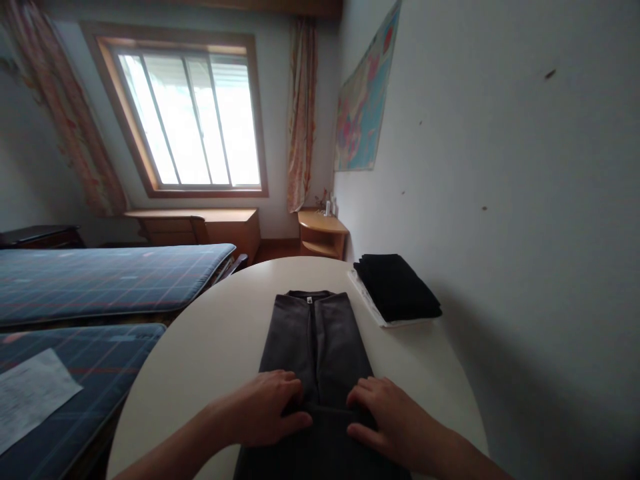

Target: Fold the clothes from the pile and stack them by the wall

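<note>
A dark grey jacket [343, 340] lies in a long narrow fold on the round table, its neckline at the far end with a small pale label inside. An opening runs down its middle. Its near part is doubled over, making a crosswise edge between my hands. My left hand [265, 407] is curled at the left end of that edge, thumb on the near side and fingers on the far side. Opposite it, my right hand [387, 417] grips the right end in the same way. The fabric under both palms is hidden.
The cream round table [200, 353] carries a stack of folded black clothes [400, 287] on a white piece at its right, near the wall. Plaid mattresses [120, 280] are to the left, one with a paper sheet [35, 393]. A corner shelf [325, 223] stands beyond.
</note>
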The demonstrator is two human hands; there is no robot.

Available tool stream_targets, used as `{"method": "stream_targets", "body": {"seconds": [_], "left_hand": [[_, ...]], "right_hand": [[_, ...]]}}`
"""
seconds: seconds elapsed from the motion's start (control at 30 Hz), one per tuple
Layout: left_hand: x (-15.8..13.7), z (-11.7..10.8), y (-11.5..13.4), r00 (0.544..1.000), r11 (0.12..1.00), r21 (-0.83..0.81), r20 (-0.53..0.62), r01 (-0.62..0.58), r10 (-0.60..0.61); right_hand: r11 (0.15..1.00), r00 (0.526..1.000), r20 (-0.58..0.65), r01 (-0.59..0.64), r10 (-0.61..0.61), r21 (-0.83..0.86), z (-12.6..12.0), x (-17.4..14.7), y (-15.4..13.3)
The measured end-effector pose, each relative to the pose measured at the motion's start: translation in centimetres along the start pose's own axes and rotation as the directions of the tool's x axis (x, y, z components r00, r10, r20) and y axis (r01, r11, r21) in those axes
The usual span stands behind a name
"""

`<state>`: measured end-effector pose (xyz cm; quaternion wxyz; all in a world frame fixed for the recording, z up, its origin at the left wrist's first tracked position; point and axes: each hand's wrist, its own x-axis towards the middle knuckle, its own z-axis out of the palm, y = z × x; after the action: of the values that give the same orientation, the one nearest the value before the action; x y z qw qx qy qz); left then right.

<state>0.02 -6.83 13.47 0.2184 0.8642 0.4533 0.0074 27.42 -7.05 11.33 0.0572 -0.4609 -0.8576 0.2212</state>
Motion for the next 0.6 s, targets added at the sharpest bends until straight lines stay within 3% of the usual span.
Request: {"method": "stream_targets", "body": {"seconds": [0.17,0.33,0.47,0.6], "left_hand": [[-0.5,0.5,0.2,1.000,1.000,-0.018,0.000,0.023,-0.023],[-1.1,0.8,-0.6,0.994,0.994,-0.005,0.027,0.109,-0.109],[-1.8,0.5,-1.2,0.998,0.997,-0.067,0.044,0.040,-0.037],[-1.9,-1.8,-1.4,0.999,0.986,-0.168,0.052,0.000,0.009]], "right_hand": [[0.999,1.000,0.017,0.002,-0.003,0.040,0.4,-0.1,-0.2],[0.980,0.997,0.071,0.023,-0.037,0.195,-0.3,-0.5,-0.5],[0.945,0.987,0.099,0.092,-0.129,0.313,-0.8,-0.6,-0.7],[0.925,0.977,0.083,0.159,-0.198,0.346,-2.6,0.4,-0.3]]}}
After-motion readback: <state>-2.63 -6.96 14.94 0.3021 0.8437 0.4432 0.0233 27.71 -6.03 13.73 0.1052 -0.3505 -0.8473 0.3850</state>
